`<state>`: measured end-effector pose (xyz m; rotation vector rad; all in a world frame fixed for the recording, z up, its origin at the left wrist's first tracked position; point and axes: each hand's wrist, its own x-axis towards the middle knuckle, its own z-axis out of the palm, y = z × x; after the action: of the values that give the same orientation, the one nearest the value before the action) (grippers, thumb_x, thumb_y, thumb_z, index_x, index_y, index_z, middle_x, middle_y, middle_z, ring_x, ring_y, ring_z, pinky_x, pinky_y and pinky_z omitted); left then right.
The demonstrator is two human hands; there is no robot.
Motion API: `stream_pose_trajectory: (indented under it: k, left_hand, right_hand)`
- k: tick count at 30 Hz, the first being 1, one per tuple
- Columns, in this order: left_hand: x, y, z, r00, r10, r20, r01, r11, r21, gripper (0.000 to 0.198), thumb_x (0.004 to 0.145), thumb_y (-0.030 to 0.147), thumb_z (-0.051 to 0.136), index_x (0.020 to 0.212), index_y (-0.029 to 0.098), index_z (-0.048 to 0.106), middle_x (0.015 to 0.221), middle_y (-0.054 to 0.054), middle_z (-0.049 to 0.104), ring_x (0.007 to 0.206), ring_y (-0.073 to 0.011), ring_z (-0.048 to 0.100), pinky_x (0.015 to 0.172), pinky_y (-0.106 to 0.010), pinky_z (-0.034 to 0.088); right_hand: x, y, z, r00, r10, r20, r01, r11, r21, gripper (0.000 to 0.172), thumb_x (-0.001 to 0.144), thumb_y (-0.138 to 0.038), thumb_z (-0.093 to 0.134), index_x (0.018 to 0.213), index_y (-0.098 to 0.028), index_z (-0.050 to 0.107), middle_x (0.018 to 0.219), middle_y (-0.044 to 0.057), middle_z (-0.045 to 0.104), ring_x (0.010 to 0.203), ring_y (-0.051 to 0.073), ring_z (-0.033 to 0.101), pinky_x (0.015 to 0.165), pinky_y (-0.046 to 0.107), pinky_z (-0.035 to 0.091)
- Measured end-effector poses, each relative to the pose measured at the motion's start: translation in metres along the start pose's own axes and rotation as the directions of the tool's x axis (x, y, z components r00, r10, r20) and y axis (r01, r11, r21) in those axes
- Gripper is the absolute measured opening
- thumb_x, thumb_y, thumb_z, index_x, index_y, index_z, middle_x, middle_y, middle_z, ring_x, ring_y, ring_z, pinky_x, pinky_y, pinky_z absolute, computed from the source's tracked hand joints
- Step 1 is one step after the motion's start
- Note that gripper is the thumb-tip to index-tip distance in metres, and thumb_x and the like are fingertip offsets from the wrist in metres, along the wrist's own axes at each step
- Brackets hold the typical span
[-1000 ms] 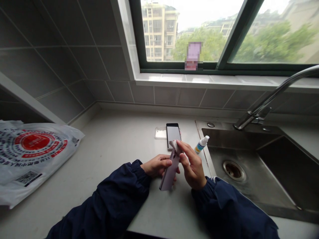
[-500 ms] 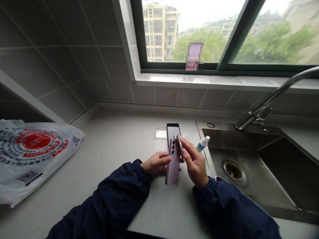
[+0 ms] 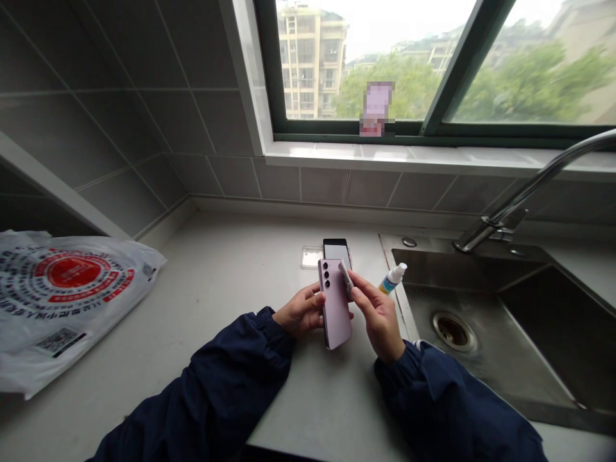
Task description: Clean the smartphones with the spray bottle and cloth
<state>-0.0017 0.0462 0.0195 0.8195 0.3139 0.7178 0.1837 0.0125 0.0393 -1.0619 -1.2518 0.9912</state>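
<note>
Over the counter (image 3: 231, 269), between two bare hands, a pale purple phone (image 3: 337, 321) shows its back, with the lens end farthest from the person. Its long axis runs away from the body, the near end slanting a little to the right. The left hand (image 3: 301, 312) is the nearer one, closed on the phone: thumb at the left long edge, fingers passing behind, fingertips just showing past the right edge. The right hand (image 3: 380, 316), on the other side, pinches a small pale cloth (image 3: 346, 280) between thumb and fingers at the upper right edge, beside the lenses; how firmly the cloth presses, I cannot tell. Beyond the phone, partly hidden by it, lies a second phone (image 3: 335, 248), with a clear case (image 3: 312, 256) to its left. Past the right hand, a spray bottle (image 3: 393, 278) leans near the sink (image 3: 402, 312)
</note>
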Motion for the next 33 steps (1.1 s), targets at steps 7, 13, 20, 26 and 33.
stream_pose_trajectory:
  k: [7,13,20,26,33]
  left_hand:
    - [0.001,-0.001,-0.001,0.998,0.046,-0.031,-0.046,0.999,-0.001,0.068,0.081,0.044,0.075,0.139,0.020,0.048,0.124,-0.018,0.066,0.108,-0.0363,0.068,0.087,-0.044,0.053]
    - [-0.001,0.000,-0.002,0.991,0.073,-0.114,-0.077,0.997,-0.028,0.075,0.079,0.042,0.077,0.145,0.028,0.043,0.125,-0.012,0.065,0.108,-0.0319,0.067,0.093,-0.047,0.051]
    - [-0.002,0.007,0.004,0.988,0.104,-0.115,-0.110,0.992,-0.054,0.088,0.072,0.042,0.082,0.147,0.028,0.040,0.141,-0.014,0.056,0.128,-0.0360,0.055,0.105,-0.052,0.042]
    - [-0.002,0.010,0.005,0.980,0.171,-0.105,-0.177,0.983,-0.051,0.077,0.077,0.044,0.078,0.144,0.029,0.044,0.141,-0.012,0.057,0.122,-0.0305,0.059,0.101,-0.046,0.047]
    - [-0.003,0.008,0.002,0.984,0.122,-0.133,-0.128,0.991,-0.039,0.081,0.074,0.040,0.081,0.144,0.036,0.042,0.138,-0.009,0.057,0.113,-0.0297,0.063,0.087,-0.043,0.054]
  right_hand:
    - [-0.001,-0.002,0.001,0.999,0.015,0.049,-0.015,1.000,-0.006,0.042,0.092,-0.045,0.062,0.128,-0.024,0.068,0.135,0.008,0.064,0.129,0.031,0.056,0.111,0.049,0.044]
    - [-0.002,-0.002,0.002,0.993,0.053,0.110,-0.051,0.998,-0.026,0.041,0.092,-0.048,0.061,0.124,-0.023,0.070,0.128,0.010,0.069,0.119,0.032,0.063,0.105,0.052,0.048]
    - [-0.003,0.000,0.003,0.989,0.063,0.134,-0.064,0.998,0.004,0.039,0.092,-0.048,0.064,0.122,-0.025,0.072,0.129,0.007,0.069,0.123,0.030,0.061,0.106,0.045,0.048]
    - [-0.004,-0.003,0.003,0.987,0.059,0.153,-0.057,0.998,-0.011,0.038,0.094,-0.046,0.061,0.120,-0.022,0.073,0.121,0.007,0.073,0.107,0.029,0.069,0.090,0.040,0.056]
    - [-0.002,-0.006,0.002,0.991,0.075,0.115,-0.067,0.995,-0.068,0.036,0.093,-0.046,0.061,0.113,-0.018,0.075,0.104,0.007,0.076,0.094,0.027,0.070,0.077,0.034,0.055]
